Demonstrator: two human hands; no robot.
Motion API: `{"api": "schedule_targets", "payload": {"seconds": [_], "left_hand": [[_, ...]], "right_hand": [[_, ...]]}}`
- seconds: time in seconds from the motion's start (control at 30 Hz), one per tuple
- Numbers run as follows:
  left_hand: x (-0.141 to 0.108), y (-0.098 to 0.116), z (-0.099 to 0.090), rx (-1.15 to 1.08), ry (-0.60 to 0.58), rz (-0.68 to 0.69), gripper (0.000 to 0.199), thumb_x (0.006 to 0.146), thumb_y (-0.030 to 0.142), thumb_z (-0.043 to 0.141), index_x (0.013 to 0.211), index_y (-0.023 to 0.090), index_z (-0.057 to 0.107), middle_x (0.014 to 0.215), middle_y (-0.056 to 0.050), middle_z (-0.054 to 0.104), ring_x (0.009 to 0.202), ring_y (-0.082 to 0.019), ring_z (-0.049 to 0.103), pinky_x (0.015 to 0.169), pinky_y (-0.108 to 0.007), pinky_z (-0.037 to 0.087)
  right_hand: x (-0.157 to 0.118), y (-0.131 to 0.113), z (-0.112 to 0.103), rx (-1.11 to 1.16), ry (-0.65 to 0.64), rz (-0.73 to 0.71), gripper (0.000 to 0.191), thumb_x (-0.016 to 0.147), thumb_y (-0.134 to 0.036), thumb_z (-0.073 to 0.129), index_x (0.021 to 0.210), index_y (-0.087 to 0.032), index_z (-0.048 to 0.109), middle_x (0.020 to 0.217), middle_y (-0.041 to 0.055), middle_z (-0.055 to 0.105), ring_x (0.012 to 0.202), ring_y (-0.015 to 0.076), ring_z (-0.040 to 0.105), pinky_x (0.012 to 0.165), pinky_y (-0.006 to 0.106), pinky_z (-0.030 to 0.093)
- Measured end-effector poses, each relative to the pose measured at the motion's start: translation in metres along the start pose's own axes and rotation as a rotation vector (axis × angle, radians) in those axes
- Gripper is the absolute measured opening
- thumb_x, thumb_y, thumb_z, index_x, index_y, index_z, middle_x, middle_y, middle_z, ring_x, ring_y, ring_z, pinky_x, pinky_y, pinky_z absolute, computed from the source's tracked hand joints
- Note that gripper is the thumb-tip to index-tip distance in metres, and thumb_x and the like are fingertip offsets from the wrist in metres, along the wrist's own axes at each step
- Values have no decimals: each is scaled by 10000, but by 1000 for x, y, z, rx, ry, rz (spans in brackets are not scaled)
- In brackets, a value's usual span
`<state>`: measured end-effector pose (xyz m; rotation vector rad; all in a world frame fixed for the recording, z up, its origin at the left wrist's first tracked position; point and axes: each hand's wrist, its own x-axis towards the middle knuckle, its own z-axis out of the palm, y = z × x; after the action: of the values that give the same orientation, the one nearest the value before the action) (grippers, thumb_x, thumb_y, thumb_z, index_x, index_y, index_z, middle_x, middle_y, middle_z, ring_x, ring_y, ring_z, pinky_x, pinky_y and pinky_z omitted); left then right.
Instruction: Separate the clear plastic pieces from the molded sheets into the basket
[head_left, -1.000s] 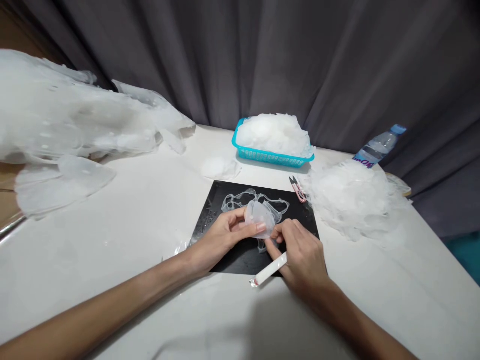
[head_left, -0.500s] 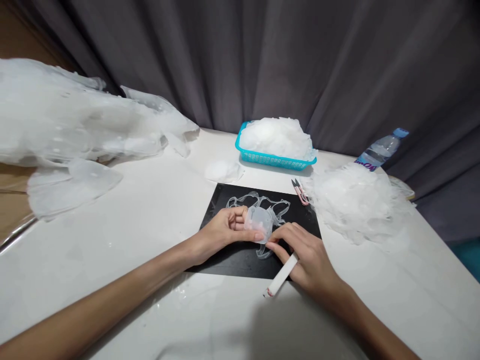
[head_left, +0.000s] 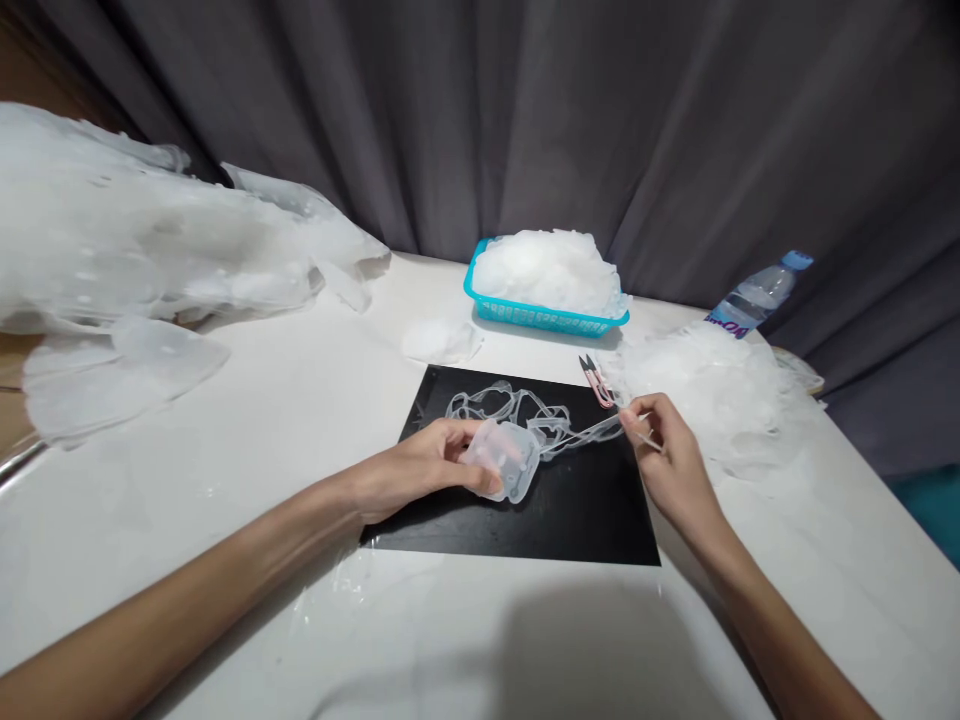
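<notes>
My left hand (head_left: 450,460) is closed on a translucent, milky plastic piece (head_left: 504,458), thumb on top and fingers underneath. The piece is flat with rounded corners and small holes, and is held above a black mat (head_left: 525,525). Off to the right, my right hand (head_left: 664,440) pinches the end of a thin clear strip (head_left: 585,437). That strip stretches back toward the piece's right edge; whether it is still joined there I cannot tell. Loops of similar clear strip (head_left: 499,395) lie on the mat behind the piece. A slim white item shows between my right fingers, mostly hidden.
Pink-handled thread snips (head_left: 596,382) lie by the mat's far right corner. Behind stands a blue basket (head_left: 547,318) heaped with white pieces. A translucent pile (head_left: 697,390) and a water bottle (head_left: 761,295) are right; a large translucent heap (head_left: 150,240) is left.
My right hand has moved right and away from the piece, drawing the clear strip out taut. The white stick in that hand has swung mostly out of sight. The piece has tilted slightly.
</notes>
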<state>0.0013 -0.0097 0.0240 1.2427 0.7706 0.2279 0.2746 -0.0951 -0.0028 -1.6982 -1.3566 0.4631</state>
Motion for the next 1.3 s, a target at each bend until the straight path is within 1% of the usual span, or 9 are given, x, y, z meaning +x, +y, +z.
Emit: {"api": "schedule_targets", "payload": {"seconds": [0.1,0.23,0.33,0.43,0.6,0.8,1.0,1.13,1.3], "left_hand": [[-1,2,-3,78,-12,3,175,769,239,742,932,178,754,790,16,675,755,-157,604,732,-262,457],[1,0,-1,123,-3,65,89,780,251,716,840,184,716,793,8,655,763,-165,584,710,-259,460],[2,-2,2,167,8,109,198,808,353,772,832,174,690,776,6,621,737,-153,552,662,-245,430],[4,-6,5,193,23,123,314,800,437,825,865,161,691,733,19,576,667,-130,499,590,-238,363],[7,-12,11,125,79,192,340,800,439,849,870,162,665,771,19,602,703,-132,523,631,-245,394],[6,-11,12,64,123,204,387,783,395,878,987,187,623,847,24,633,752,-130,556,671,-232,433],[9,-14,14,86,96,210,304,852,418,824,918,157,682,800,14,630,727,-123,549,658,-228,416],[9,-17,15,123,108,245,274,905,422,774,938,158,707,821,16,633,758,-122,562,694,-227,426],[8,-19,17,204,102,271,298,940,450,722,940,152,724,835,6,652,766,-128,571,703,-232,431]], "right_hand": [[2,7,2,2,-40,3,228,996,-440,546,913,-228,550,748,-25,509,668,163,483,625,289,376],[-9,-6,8,17,-289,-91,187,973,-351,624,1118,-243,577,854,-22,540,692,146,503,653,282,420],[-17,-20,9,41,-385,-180,221,984,-299,622,1200,-263,590,999,10,581,780,149,541,723,289,461],[-22,-29,12,37,-420,-211,168,977,-343,667,1114,-261,616,972,8,612,785,156,553,717,287,468],[-28,-29,28,-45,-345,-394,204,937,-364,764,973,-231,614,896,12,667,797,174,591,713,293,465],[-31,-26,31,-129,-237,-555,39,1042,-256,613,1017,-228,620,882,37,696,806,197,610,714,327,465],[-32,-28,26,-175,-232,-676,67,1035,-169,592,1087,-208,608,943,56,709,844,204,632,765,345,494],[-31,-26,27,-125,-248,-660,115,1017,-191,628,1130,-212,630,1031,68,694,942,212,651,814,345,527],[-27,-26,28,-103,-268,-590,392,1050,-241,590,1438,-228,535,1359,112,608,1224,234,587,981,373,527]]}}
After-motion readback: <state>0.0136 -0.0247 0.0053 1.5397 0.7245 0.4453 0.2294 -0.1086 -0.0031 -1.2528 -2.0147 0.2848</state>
